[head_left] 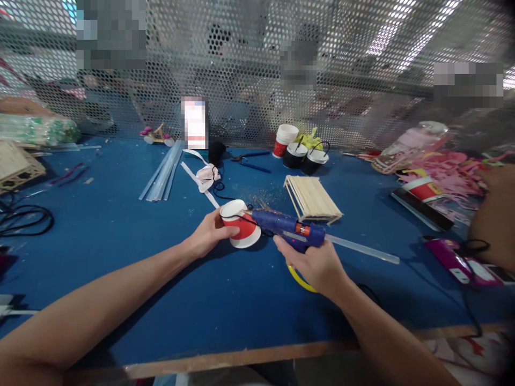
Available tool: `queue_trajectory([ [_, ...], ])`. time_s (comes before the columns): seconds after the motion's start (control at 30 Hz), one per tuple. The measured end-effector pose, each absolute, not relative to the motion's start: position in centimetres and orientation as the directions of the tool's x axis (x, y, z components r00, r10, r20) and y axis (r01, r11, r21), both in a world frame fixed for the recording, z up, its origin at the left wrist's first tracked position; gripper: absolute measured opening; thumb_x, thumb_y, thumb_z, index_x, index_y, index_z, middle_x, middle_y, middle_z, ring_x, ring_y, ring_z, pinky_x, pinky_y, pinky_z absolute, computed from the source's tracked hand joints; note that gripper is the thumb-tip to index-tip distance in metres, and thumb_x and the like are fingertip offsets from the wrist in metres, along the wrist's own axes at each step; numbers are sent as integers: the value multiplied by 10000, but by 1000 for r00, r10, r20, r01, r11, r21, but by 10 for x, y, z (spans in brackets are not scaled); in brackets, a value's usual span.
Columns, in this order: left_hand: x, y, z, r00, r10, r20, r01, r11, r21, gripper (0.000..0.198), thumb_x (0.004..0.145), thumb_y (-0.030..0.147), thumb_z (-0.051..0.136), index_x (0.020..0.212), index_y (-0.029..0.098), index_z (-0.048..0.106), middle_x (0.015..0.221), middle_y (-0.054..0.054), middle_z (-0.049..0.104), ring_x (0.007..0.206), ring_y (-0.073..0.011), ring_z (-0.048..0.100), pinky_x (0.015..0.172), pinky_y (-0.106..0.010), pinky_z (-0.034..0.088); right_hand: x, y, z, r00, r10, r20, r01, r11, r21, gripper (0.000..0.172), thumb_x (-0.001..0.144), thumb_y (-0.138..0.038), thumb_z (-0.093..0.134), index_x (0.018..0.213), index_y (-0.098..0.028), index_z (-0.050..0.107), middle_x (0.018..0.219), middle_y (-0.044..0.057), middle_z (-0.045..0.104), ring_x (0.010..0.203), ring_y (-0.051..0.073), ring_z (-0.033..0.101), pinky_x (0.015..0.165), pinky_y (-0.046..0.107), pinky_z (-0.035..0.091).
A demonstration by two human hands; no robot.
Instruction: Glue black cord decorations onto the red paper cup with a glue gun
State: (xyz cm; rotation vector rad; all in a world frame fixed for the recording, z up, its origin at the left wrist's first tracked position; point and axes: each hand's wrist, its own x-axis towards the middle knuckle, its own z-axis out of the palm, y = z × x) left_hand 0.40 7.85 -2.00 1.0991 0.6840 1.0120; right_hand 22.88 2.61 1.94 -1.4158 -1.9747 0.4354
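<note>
My left hand (214, 234) is closed around a red and white paper cup (250, 234), which lies tilted over the table. A dark cord runs round the cup near its upper end. In my right hand (317, 264) is a blue hot glue gun (277, 221), gripped by its handle. Its nozzle points left and meets the cup's side near the cord; whether it touches cannot be made out. A clear glue stick (364, 249) juts from the gun's back. Part of a yellow ring (301, 279) shows beneath my right hand.
Beyond my hands are a small wooden-stick rack (313, 196), pliers (253, 158), several cups (285, 140), glue sticks (163, 174) and white ribbon (207, 177). A phone (195, 124) leans on the perforated screen (241, 69). At right, another person's arm (494, 214) is near a purple device (450, 260).
</note>
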Motion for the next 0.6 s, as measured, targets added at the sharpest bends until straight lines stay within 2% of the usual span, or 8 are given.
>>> queue_trajectory([
  [0.37,5,78,-18,402,915,18,-321,122,939,517,630,192,723,1118,138,561,1088,-114,637,970,-249,595,913,-399,411,230,26,20,-182,938,295,709,333,-621,141,756,-307,574,726,-247,698,498,8,596,611,212,634,587,336,502],
  [0.5,4,78,-20,409,912,25,-331,123,936,515,633,185,724,1120,151,559,1084,-101,637,966,-229,590,908,-374,410,226,25,26,-115,968,224,705,238,-668,248,760,-340,580,546,-221,617,478,7,600,518,181,617,547,311,497],
  [0.6,4,78,-20,407,913,24,-298,109,948,512,630,190,720,1113,138,559,1060,-101,642,943,-234,591,885,-374,418,226,27,29,-93,980,176,689,191,-699,268,765,-354,575,543,-204,591,429,-9,571,421,151,572,502,294,482],
])
